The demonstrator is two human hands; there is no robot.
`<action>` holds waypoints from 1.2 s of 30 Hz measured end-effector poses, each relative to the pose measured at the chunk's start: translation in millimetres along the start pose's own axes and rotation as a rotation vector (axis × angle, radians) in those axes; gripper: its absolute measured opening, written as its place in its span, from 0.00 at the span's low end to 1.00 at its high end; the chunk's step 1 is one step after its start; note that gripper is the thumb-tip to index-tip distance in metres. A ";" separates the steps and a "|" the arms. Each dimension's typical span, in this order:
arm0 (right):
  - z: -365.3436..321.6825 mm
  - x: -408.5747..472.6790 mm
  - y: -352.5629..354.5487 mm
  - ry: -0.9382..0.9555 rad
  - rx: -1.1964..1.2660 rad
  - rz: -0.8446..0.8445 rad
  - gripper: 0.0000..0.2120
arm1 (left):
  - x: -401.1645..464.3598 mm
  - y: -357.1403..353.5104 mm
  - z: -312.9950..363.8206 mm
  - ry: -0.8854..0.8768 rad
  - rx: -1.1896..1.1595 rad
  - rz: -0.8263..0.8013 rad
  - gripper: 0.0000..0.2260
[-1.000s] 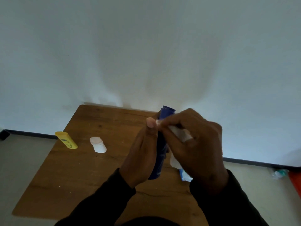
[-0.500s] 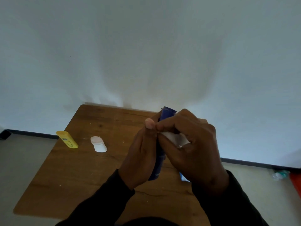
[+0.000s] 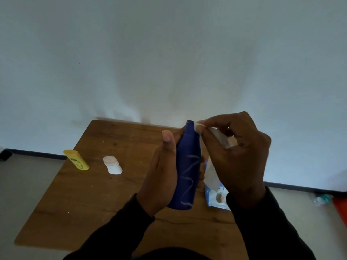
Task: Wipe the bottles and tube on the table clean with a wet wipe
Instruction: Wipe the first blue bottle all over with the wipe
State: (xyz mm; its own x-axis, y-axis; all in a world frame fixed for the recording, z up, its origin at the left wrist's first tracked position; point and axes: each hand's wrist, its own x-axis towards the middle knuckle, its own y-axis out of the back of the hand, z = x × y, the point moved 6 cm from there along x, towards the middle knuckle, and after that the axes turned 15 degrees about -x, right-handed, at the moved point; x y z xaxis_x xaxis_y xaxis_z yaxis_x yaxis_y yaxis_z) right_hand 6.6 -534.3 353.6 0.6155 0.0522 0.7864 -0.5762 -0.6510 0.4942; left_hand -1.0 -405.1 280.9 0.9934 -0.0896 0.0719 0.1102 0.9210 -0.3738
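1. The left hand [image 3: 161,177] grips the blue bottle [image 3: 187,166] around its lower body, fingers curled behind it and thumb raised along its left side. The bottle is held clear above the counter [image 3: 84,203], nearly upright, top tilted away from the person.
2. The right hand [image 3: 236,158] pinches the wet wipe [image 3: 219,139] between fingertips and thumb and presses a corner of it against the bottle's neck, just below the top.
3. Handling, as a judgement: the bottle appears to be rigid plastic, light, and likely slick once wetted. Hold it at the wide lower body and keep the neck free for the wipe.
4. The wipe is soft and limp; a loose tail hangs below the right hand.
5. Appearance: the bottle is dark blue, narrow at the neck and wider below, with a pale zigzag streak running down its front to the base.
6. The yellow tube [image 3: 76,159] and the white bottle [image 3: 112,167] lie on the counter's left part, well apart from both hands.
7. A wipe packet [image 3: 217,198] lies on the counter beneath the right hand.
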 end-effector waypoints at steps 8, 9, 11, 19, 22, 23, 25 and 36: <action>1.7 -1.5 -9.4 -0.014 0.088 -0.092 0.07 | 0.2 -2.9 -3.2 0.096 -0.082 -0.043 0.40; 6.8 -0.4 -7.6 -0.050 0.085 -0.072 0.07 | -0.1 -2.5 -5.6 0.127 -0.114 -0.047 0.40; 7.0 -4.7 -6.8 -0.048 0.131 -0.109 0.07 | -0.3 -0.1 -5.8 0.145 -0.159 -0.035 0.38; 15.2 -6.1 -10.8 -0.138 0.131 -0.073 0.06 | -1.0 -4.0 -3.7 0.197 -0.288 -0.060 0.38; 17.6 -11.9 -9.8 -0.157 0.257 -0.168 0.06 | -0.1 0.3 -1.5 0.196 -0.312 -0.044 0.37; 13.3 -15.1 -9.9 -0.148 0.309 -0.217 0.06 | -0.2 1.0 -0.6 0.195 -0.304 -0.040 0.37; 5.4 -17.4 -11.4 -0.126 0.334 -0.265 0.07 | -0.8 -0.6 -0.8 0.200 -0.294 -0.044 0.36; 2.6 -18.6 -9.7 -0.118 0.360 -0.288 0.07 | -2.9 2.6 3.0 0.208 -0.356 -0.023 0.36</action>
State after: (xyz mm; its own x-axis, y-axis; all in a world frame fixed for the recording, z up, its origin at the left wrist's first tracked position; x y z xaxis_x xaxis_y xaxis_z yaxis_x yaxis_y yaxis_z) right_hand 2.1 -530.8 333.2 0.7919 0.1966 0.5782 -0.1627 -0.8446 0.5101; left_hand -3.7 -401.4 282.5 0.9720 -0.2171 -0.0904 0.1008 0.7320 -0.6738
